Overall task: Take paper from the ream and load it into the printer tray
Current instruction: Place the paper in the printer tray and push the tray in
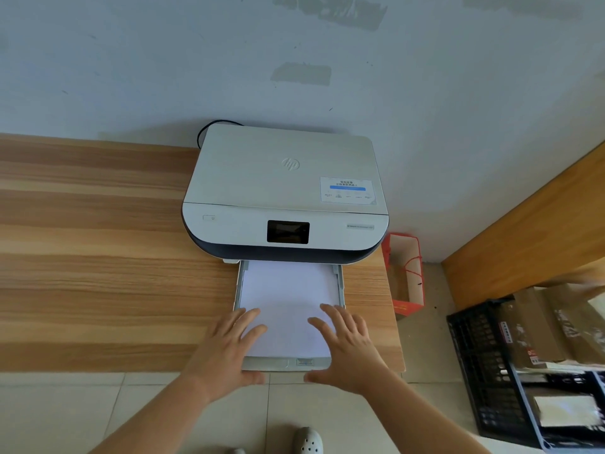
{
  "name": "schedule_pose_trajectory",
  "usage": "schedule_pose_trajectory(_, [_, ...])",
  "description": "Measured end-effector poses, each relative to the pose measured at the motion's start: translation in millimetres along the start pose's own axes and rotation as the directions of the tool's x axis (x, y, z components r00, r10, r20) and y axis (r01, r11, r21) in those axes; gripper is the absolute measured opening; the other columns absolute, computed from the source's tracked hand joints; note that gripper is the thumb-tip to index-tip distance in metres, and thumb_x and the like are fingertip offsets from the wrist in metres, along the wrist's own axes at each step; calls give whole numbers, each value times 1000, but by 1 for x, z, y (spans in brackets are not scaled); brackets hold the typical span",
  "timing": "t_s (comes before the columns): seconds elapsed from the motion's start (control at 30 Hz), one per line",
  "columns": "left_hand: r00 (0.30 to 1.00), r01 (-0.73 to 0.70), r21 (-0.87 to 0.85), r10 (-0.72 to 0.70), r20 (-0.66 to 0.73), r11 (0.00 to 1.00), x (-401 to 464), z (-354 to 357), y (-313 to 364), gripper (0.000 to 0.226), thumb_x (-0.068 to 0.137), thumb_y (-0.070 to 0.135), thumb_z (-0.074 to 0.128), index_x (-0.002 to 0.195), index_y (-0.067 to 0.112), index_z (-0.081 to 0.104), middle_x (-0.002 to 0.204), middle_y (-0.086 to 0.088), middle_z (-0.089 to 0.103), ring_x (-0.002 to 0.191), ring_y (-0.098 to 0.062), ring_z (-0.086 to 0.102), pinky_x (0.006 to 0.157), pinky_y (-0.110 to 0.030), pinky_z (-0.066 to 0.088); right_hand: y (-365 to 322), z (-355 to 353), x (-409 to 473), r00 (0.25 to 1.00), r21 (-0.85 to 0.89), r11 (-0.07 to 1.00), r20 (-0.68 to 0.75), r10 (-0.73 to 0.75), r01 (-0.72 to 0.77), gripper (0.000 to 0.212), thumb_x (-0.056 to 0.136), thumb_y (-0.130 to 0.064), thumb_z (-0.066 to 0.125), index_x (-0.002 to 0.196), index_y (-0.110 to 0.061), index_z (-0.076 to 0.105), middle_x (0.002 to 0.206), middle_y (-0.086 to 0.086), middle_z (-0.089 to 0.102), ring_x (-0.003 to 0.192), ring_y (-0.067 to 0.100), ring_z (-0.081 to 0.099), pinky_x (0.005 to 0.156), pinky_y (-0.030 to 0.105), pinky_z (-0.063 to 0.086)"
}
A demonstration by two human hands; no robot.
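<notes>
Left hand (pixel 229 347) fingers spread wide, flat on the paper stack (pixel 288 306), thumb hooked under the tray's front lip. Right hand (pixel 343 348) likewise: fingers splayed on the sheets, thumb at the lip. Neither grips anything. Paper lies in the pulled-out tray (pixel 341 290), far end hidden under the printer (pixel 284 191). Tray front overhangs the table (pixel 98 257) near edge. Printer sits at the table's back edge, near its right end; screen dark, sticker text unreadable. Ream not visible. Red paper bag (pixel 406 273) stands on the floor beside the table's right edge. Black crate (pixel 484 371) far right, contents blurry, cut off.
</notes>
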State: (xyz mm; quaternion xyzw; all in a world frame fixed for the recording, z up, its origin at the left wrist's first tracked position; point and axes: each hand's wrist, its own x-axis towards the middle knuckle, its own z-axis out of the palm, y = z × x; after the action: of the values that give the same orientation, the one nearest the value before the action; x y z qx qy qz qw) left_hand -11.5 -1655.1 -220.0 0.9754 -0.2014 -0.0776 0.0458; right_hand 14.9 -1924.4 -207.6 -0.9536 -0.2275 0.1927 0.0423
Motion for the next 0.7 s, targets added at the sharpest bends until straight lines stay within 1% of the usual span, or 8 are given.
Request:
schedule_pose_trajectory(0.1, [1000,5,30,-5,11,1000,4,2,2,85,59,80,53,127,30,46,142,-1,43,129,-24,34,96,-46,47,0,4,4,1000,-24,1000,-6,-1,1,97,70,-82,48,148,-38,10,161,1,2,148,29,0,114,48,-5])
schedule_pose_trajectory(0.17, [1000,17,33,-18,19,999,7,3,3,86,58,79,56,127,28,45,141,-3,46,128,-25,35,95,-48,48,0,5,5,1000,-35,999,-14,-3,2,96,71,-80,50,148,-37,11,161,2,3,148,30,2,116,50,0])
schedule_pose_trajectory(0.23, [999,30,28,-31,30,999,8,5,3,86,59,79,53,128,28,44,142,-4,46,129,-25,33,96,-50,47,0,5,5,1000,-47,999,-10,-5,4,94,73,-78,50,148,-36,11,161,3,3,148,30,2,116,50,1])
schedule_pose_trajectory(0.33, [998,9,38,-12,65,999,5,9,3,89,59,82,44,132,31,41,148,-2,35,134,-25,27,100,-51,40,-1,7,5,1000,-49,999,-25,-18,17,90,75,-75,50,148,-36,15,161,3,8,148,31,5,116,50,2])
schedule_pose_trajectory(0.37, [998,7,47,-10,70,999,5,10,3,90,59,82,43,132,31,41,148,-2,34,134,-25,26,100,-51,40,-2,7,5,999,-48,999,-29,-21,20,89,75,-74,51,147,-36,17,160,3,9,148,31,6,116,50,2])
schedule_pose_trajectory(0.5, [998,10,65,-15,62,998,6,11,2,89,59,79,53,130,26,46,145,-5,42,132,-27,32,97,-53,45,-2,8,6,999,-50,998,-23,-26,25,88,76,-74,50,148,-36,16,160,3,9,148,30,7,116,51,3])
schedule_pose_trajectory(0.6, [999,-14,71,10,50,997,8,8,1,83,65,77,46,129,25,46,144,-5,44,132,-28,36,98,-53,45,-2,7,6,999,-41,999,-22,-25,24,88,76,-74,48,148,-36,15,160,2,8,148,30,5,116,51,2])
schedule_pose_trajectory(0.7, [1000,-15,66,14,25,998,7,8,0,78,70,75,43,128,24,48,144,-5,45,133,-26,33,100,-54,43,-2,3,7,999,-23,999,-11,-30,30,86,78,-73,47,148,-37,13,161,0,6,148,28,3,116,51,1])
